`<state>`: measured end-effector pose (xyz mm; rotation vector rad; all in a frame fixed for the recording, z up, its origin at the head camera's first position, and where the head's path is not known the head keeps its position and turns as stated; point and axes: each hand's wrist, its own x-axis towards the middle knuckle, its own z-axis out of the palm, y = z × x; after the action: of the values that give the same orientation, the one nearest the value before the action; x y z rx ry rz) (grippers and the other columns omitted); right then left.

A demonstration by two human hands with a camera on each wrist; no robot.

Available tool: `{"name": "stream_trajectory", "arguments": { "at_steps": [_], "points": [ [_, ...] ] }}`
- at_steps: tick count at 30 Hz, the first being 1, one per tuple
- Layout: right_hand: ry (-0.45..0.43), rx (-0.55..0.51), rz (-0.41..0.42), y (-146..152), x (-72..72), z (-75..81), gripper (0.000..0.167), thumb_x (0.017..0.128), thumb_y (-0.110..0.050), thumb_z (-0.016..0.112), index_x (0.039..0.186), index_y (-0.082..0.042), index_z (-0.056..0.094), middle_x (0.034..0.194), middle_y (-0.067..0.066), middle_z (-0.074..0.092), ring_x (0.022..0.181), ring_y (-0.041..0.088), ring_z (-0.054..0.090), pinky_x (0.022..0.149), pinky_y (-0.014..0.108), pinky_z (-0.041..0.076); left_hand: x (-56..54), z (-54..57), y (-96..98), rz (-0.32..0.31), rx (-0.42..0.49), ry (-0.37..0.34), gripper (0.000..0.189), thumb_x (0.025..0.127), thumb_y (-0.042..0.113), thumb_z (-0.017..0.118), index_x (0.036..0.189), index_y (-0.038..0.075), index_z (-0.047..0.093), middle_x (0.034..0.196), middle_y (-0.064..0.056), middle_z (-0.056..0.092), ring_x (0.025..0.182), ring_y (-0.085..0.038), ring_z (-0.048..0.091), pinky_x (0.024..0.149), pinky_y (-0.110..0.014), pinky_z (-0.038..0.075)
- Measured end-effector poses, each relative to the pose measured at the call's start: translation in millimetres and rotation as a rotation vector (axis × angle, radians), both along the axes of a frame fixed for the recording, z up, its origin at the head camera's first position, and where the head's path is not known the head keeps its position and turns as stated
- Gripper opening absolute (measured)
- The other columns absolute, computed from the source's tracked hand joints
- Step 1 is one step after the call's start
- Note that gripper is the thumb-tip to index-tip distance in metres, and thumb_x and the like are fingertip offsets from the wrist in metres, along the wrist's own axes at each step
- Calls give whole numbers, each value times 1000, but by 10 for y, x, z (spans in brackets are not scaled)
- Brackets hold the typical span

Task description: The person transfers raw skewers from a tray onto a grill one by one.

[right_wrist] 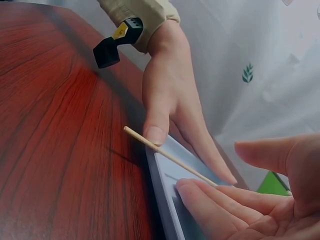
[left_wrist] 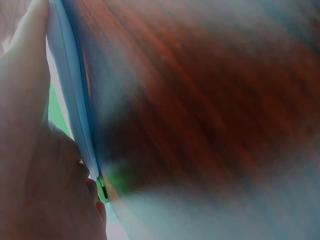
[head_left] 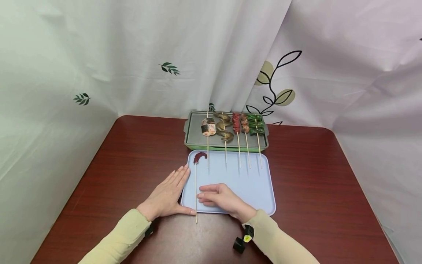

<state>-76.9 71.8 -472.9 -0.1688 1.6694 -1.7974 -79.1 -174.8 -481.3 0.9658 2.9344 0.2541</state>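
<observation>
A skewer (head_left: pixel 196 189) with a curled dark-red piece like an octopus tentacle (head_left: pixel 199 157) lies along the left side of a light-blue tray (head_left: pixel 250 187). Its stick pokes out past the tray's front edge. My left hand (head_left: pixel 167 195) rests at the tray's left edge, fingers straight, thumb by the stick's lower end. Just right of the stick is my right hand (head_left: pixel 221 197); in the right wrist view its thumb (right_wrist: pixel 265 154) stands apart from its fingers (right_wrist: pixel 220 207), which are near or touching the stick. The left wrist view is mostly blurred tabletop beside the tray edge (left_wrist: pixel 75 85).
Behind the tray stands a grey grill pan (head_left: pixel 194 134) with a green base. Several skewers lie across it: a pale-and-dark chunk (head_left: pixel 208 126), shrimp-like pieces (head_left: pixel 225 126), red meat (head_left: pixel 236 123), brown meat (head_left: pixel 245 123), green pieces (head_left: pixel 257 124). White curtains (head_left: pixel 132 55) surround the brown table (head_left: pixel 313 183).
</observation>
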Motion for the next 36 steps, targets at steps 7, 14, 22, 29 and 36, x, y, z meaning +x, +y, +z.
{"name": "stream_trajectory", "arguments": {
  "at_steps": [7,14,22,29,36],
  "points": [
    [0,-3,18,-23,11,11,47,101,-11,61,137,18,51,118,24,69,111,33,68,93,38,56,3,6,1,-4,9,17,134,72,91,56,158,-7,25,165,-21,21,151,-34,22,121,-46,23],
    [-20,-1,15,-40,17,17,45,100,-10,62,135,17,54,115,24,70,109,32,69,91,37,57,0,-13,1,1,0,5,135,71,93,53,158,-6,24,166,-20,19,152,-33,20,122,-45,21],
    [-47,0,18,-59,19,-12,42,99,-9,64,133,14,58,112,21,72,106,30,70,89,35,58,-4,-12,2,2,-2,8,136,71,95,50,158,-6,24,165,-21,19,152,-33,20,122,-45,21],
    [-42,-15,2,-61,31,-26,43,99,-9,64,133,16,57,110,23,72,101,30,72,87,35,58,1,-24,-2,7,0,-3,136,71,95,49,159,-6,23,166,-19,17,152,-32,17,123,-44,18],
    [-73,-69,-45,-47,66,-36,42,96,-1,65,133,16,56,108,25,72,95,27,72,85,36,59,3,-17,-2,1,12,4,135,72,93,53,158,-6,24,166,-21,19,152,-33,19,122,-45,20]
  ]
}}
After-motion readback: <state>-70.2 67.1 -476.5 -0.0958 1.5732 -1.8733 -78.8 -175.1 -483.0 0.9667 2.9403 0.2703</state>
